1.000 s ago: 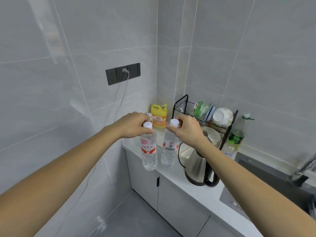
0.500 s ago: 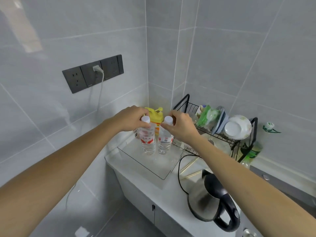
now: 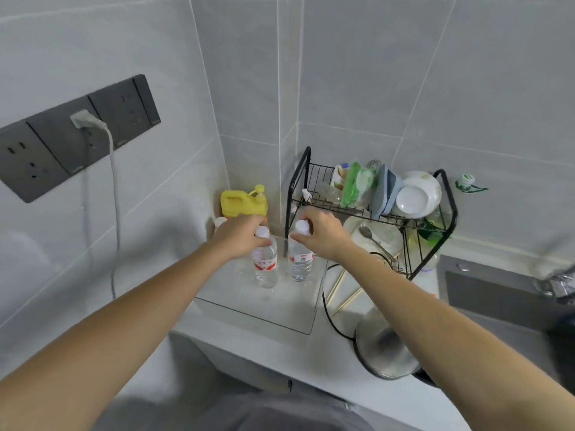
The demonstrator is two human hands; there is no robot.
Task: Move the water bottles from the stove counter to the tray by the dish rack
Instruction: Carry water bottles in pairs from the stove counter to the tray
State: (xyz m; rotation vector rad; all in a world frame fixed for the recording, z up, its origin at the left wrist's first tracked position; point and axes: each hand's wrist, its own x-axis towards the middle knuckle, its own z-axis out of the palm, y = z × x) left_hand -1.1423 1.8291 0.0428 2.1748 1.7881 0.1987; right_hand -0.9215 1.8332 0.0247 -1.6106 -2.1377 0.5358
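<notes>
The left hand (image 3: 241, 236) and right hand (image 3: 320, 236) are each pinching a water bottle (image 3: 265, 265) (image 3: 300, 261) by its neck, seemingly resting on the clear tray (image 3: 280, 309). Releasing them tilted is risking a topple.

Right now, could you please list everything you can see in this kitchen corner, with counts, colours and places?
water bottles: two, clear with white caps and red-white labels, upright over the tray
tray: one, clear, on the counter left of the dish rack
dish rack: one, black wire, against the back wall, holding white bowls and green packets
detergent jug: one, yellow, in the corner behind the tray
kettle: one, steel, on the counter right of the tray
chopsticks: pale, lying by the rack's foot
socket strip: dark grey, left wall, one plug in
sink: dark grey, far right
left hand: fingers round the left bottle's neck
right hand: fingers round the right bottle's neck
</notes>
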